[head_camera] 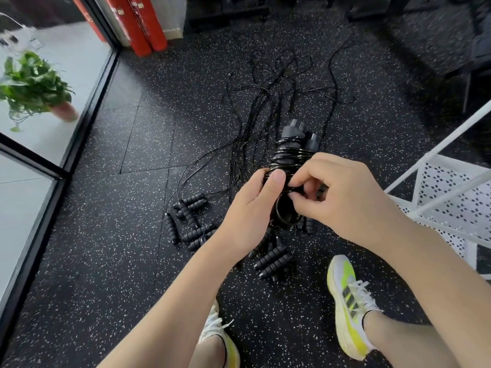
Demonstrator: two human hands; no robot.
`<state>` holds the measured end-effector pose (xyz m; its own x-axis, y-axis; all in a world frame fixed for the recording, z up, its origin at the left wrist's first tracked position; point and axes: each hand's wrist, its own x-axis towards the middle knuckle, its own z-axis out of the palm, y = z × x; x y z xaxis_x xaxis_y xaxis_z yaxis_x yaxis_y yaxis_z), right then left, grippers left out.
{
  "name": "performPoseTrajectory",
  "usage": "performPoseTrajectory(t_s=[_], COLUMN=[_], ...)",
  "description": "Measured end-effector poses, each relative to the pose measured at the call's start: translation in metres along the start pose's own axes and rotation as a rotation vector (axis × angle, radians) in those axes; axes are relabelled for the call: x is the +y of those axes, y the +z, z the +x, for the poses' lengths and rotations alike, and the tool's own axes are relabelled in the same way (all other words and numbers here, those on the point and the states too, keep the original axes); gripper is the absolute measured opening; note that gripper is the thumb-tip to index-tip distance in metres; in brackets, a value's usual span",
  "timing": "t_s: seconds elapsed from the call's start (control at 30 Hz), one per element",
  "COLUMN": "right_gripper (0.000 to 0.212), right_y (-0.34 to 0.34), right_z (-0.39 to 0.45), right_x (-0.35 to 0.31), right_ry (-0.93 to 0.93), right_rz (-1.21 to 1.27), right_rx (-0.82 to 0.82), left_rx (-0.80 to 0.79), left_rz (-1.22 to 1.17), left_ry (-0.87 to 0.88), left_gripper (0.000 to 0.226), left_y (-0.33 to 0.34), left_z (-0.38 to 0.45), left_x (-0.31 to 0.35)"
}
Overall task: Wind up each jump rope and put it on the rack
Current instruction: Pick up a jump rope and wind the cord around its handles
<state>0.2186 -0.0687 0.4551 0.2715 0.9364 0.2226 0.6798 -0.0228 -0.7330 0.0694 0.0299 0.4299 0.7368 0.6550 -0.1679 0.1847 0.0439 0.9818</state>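
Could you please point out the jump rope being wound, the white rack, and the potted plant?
wound jump rope [289,155]: head view, on the cord coils wrapped around its handles.
white rack [451,181]: head view, on its perforated shelf at right.
potted plant [32,83]: head view, on the leaves.

No words or numbers are legible; the shoe [350,306] bears three dark stripes
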Motion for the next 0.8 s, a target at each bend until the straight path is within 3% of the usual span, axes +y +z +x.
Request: performPoseTrajectory(t_s=[0.17, 0.27, 0.33, 0.43, 0.6, 0.8], right_gripper=[0.012, 0.012, 0.014, 0.017, 0.019, 0.013], right_y=[0.006, 0.008, 0.009, 0.007, 0.007, 0.0], right_z=[-0.004, -0.005, -0.004, -0.003, -0.001, 0.0], right_x=[-0.003, -0.005, -0.006, -0.004, -0.002, 0.002], right_ry=[-0.058, -0.049, -0.018, 0.056, 0.096, 0.058], right_rz=[-0.133, -0.117, -0.096, -0.085, -0.036, 0.003], right_rx=[0.102, 0.143, 0.134, 0.099, 0.11, 0.015], left_rx=[-0.023, -0.059, -0.097, -0.151, -0.216, -0.15], left_rz=[-0.03, -0.126, -0.174, -0.299, -0.398, -0.299], left_ry=[-0.031, -0.063, -0.096, -0.156, -0.178, -0.145], left_gripper=[0.034, 0.049, 0.056, 0.048, 0.052, 0.044], left_y=[0.0, -0.002, -0.005, -0.009, -0.014, -0.009], left_z=[-0.001, -0.001, -0.001, 0.0, -0.001, -0.002], left_x=[0.004, 0.005, 0.005, 0.002, 0.002, 0.001])
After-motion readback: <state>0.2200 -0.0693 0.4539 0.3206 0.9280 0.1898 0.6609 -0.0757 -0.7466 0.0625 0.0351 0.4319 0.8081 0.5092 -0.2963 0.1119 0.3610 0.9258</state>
